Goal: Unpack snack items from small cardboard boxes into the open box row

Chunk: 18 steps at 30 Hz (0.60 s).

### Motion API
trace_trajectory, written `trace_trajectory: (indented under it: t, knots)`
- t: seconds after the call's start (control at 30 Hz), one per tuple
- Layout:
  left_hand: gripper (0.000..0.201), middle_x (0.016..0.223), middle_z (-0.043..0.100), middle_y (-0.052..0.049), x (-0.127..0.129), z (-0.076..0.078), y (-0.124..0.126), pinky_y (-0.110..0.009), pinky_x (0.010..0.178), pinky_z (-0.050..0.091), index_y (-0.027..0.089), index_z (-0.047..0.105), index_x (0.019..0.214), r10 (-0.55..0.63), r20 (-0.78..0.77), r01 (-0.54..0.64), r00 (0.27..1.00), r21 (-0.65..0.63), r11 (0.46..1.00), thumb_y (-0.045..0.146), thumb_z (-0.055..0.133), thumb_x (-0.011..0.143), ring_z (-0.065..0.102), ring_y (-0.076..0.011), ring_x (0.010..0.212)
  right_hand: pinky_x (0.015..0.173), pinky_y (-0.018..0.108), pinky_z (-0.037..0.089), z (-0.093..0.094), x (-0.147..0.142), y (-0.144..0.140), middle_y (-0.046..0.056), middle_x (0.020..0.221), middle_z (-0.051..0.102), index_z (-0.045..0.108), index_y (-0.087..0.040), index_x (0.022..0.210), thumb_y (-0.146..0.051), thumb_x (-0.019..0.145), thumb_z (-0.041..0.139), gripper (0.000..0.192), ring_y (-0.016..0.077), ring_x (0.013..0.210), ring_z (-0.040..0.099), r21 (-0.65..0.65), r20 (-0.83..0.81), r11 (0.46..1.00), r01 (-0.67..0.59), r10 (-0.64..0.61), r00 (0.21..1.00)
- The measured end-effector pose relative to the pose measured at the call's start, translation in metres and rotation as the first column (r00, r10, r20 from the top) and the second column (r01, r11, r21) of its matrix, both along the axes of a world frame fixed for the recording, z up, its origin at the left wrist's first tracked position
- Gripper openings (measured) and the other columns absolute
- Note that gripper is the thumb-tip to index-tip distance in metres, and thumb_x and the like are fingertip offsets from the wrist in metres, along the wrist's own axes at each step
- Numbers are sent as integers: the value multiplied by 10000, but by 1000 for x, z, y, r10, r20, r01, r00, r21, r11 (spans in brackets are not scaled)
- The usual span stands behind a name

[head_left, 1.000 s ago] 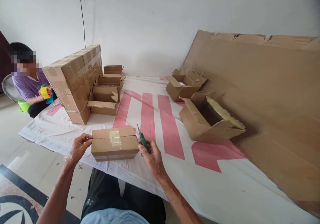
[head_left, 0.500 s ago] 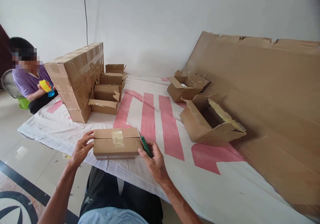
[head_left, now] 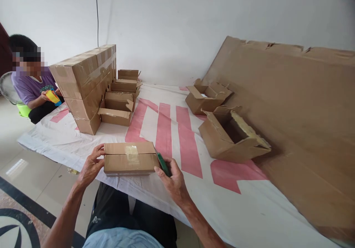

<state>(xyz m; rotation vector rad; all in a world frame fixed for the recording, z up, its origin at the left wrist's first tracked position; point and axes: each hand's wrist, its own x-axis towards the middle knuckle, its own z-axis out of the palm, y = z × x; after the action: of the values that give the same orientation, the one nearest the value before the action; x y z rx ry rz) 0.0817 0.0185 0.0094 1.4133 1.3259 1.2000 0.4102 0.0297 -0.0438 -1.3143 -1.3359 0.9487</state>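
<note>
Your work surface is a cloth-covered table (head_left: 249, 218), its near edge just before your lap, which puts its front within easy reach. A large cardboard sheet (head_left: 285, 107) slopes along its right side, its upper part apparently propped against the wall (head_left: 172, 26). At the left rear, a stack of closed boxes (head_left: 85, 85) stands three high, edges roughly in line, an arrangement that seems meant to save room. Open boxes lie to either side: a nearer open box (head_left: 222, 144) and a farther open box (head_left: 201, 105) by the sheet, with a left-hand row (head_left: 116, 116) just beside the stack. This leaves the middle stretch of cloth unobstructed. The closed box (head_left: 119, 163) lies flat at the front edge between your hands, long side toward you, so both ends are reachable. Your left hand (head_left: 93, 165) has fingers and thumb against its left end, presumably to steady it; whether they pinch cannot be told. Your right hand (head_left: 174, 181) closes thumb and fingers round a green-handled knife (head_left: 163, 165), blade directed at the right end of the lid seam; contact cannot be confirmed. A tape strip (head_left: 132, 155) crosses the seam mid-lid, evidently holding the flaps together.
</note>
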Motion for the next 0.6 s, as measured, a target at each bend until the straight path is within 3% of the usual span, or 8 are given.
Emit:
trace_trajectory:
  t: [0.1, 0.2, 0.37, 0.6]
  knots:
    - [322, 1592, 557, -153, -4, 0, -1, -372, 992, 612, 260, 855, 1048, -27, -17, 27, 999, -17, 999, 526, 823, 869, 450, -378, 1569, 703, 350, 559, 9, 8, 1, 31, 892, 703, 667, -240, 1033, -662, 874, 726, 454, 238, 792, 642, 12, 65, 999, -41, 40, 997]
    - [301, 1604, 556, -140, -7, 1, -3, -391, 1020, 611, 275, 858, 1045, -42, -47, 41, 998, -25, 999, 515, 831, 866, 483, -371, 1546, 706, 345, 550, 31, 20, 7, 26, 880, 721, 718, -242, 1041, -604, 968, 636, 379, 231, 781, 656, 67, 176, 984, -166, 152, 973]
    - [298, 1635, 543, -122, -6, 5, -8, -419, 1025, 616, 288, 863, 1029, -37, -85, 33, 996, -47, 998, 519, 854, 841, 543, -372, 1491, 807, 388, 588, 83, 31, 21, 59, 1040, 824, 807, -261, 1173, -496, 1010, 614, 345, 272, 918, 754, 95, 385, 898, -430, 366, 847]
    - [321, 1665, 501, -109, -3, 7, -16, -446, 1066, 584, 300, 858, 1094, -54, -100, 48, 993, -67, 997, 524, 824, 867, 516, -371, 1505, 791, 392, 614, 126, 18, 34, 31, 1016, 855, 841, -302, 1133, -404, 1006, 608, 284, 256, 873, 781, 76, 586, 816, -573, 428, 688]
